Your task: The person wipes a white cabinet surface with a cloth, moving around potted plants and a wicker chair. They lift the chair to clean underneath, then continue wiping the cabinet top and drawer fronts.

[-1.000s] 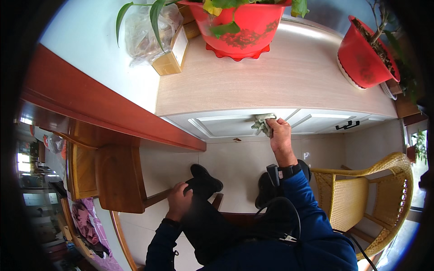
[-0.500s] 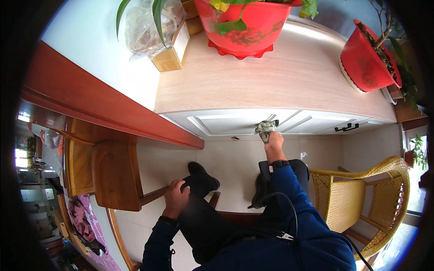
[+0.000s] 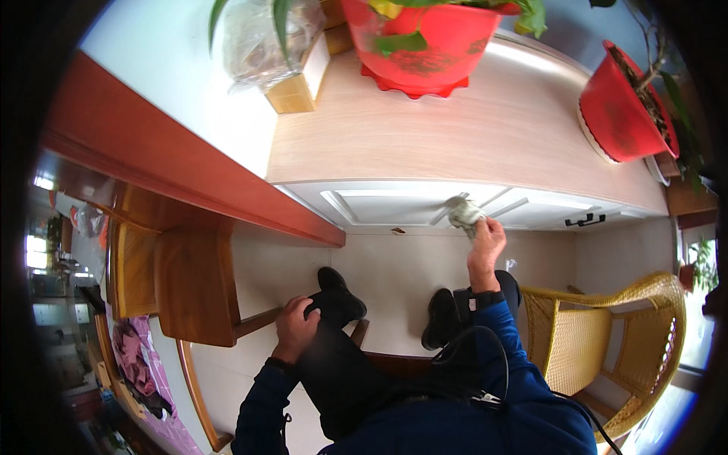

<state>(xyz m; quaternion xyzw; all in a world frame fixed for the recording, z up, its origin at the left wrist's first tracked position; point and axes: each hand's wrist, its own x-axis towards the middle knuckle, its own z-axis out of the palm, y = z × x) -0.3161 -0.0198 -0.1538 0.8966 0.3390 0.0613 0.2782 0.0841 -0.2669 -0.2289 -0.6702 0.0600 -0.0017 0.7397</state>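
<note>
My right hand (image 3: pixel 487 246) is closed on a crumpled pale grey-green cloth (image 3: pixel 466 215). The cloth lies against the white cabinet door (image 3: pixel 394 203), beside a raised panel moulding, and hides the handle area there. My left hand (image 3: pixel 296 327) rests on my left knee, fingers bent but apart, holding nothing. To the right on the same cabinet front is a pair of black handles (image 3: pixel 584 220).
Two red flowerpots, a large one (image 3: pixel 417 57) and a tilted-looking one (image 3: pixel 626 114), stand on the wood-grain cabinet top (image 3: pixel 425 144). A wooden chair (image 3: pixel 199 284) is at left, a yellow wicker chair (image 3: pixel 580 349) at right. A small brown scrap (image 3: pixel 397 230) lies near the cabinet base.
My right hand and the cloth have shifted a little to the right along the cabinet door. The left hand has stayed on the knee. The view has shifted slightly.
</note>
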